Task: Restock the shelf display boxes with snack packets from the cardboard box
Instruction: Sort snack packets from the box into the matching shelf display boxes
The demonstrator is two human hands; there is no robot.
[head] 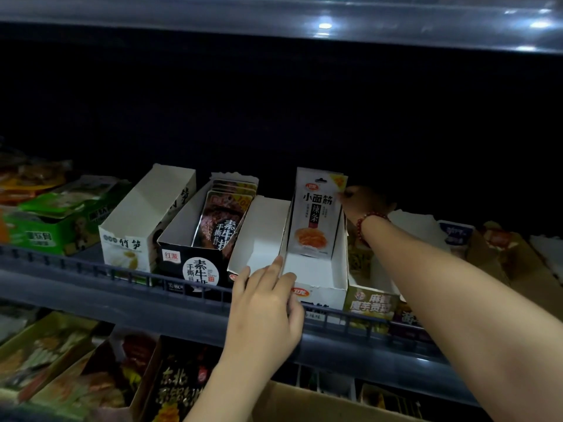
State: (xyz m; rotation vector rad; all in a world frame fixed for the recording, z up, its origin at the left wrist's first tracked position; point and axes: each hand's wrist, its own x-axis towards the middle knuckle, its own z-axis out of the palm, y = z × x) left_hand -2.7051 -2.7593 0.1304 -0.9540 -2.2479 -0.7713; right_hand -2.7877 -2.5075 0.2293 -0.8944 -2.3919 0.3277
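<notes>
A white snack packet (315,213) with black characters and an orange picture stands upright in a white display box (316,278) on the shelf. My right hand (364,202) reaches behind it and pinches its upper right corner. My left hand (268,303) grips the front left corner of that box, the index finger laid along the wall between it and the empty white display box (259,236) to the left. The brown cardboard box (307,403) shows at the bottom edge, below my arms.
A black display box (189,254) with dark packets and a tall white box (137,233) stand to the left, green packets (51,220) beyond. More boxes (370,303) sit to the right. A grey shelf rail (122,278) runs along the front; another shelf (76,370) lies below.
</notes>
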